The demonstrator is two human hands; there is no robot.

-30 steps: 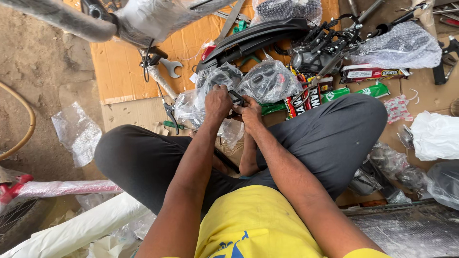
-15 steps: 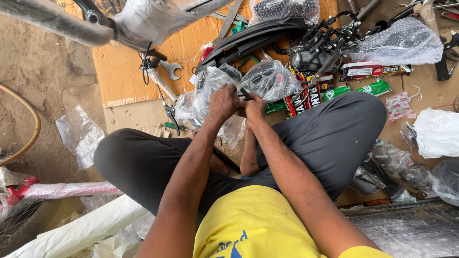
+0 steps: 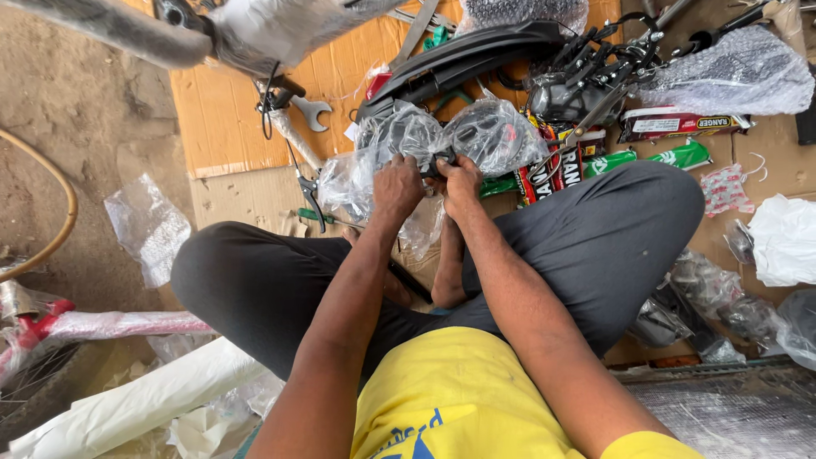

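I sit cross-legged on the ground. My left hand (image 3: 396, 185) and my right hand (image 3: 461, 180) meet in front of my knees, both gripping a small dark part (image 3: 438, 160) that sticks out between two black bicycle pieces wrapped in clear plastic (image 3: 493, 134). The left wrapped piece (image 3: 398, 134) lies just above my left knuckles. My fingers hide most of the dark part, so its shape is unclear.
A cardboard sheet (image 3: 229, 127) lies ahead with a spanner (image 3: 311, 110) and pliers (image 3: 308, 194) on it. Black mudguards (image 3: 476, 53), bubble-wrapped parts (image 3: 731, 72), red and green packets (image 3: 646, 157) and white bags (image 3: 782, 238) crowd the right. A wrapped red frame tube (image 3: 110, 325) lies left.
Both hands have stayed on the wrapped parts, shifting slightly; the view has tilted a little. Nothing was picked up or let go.
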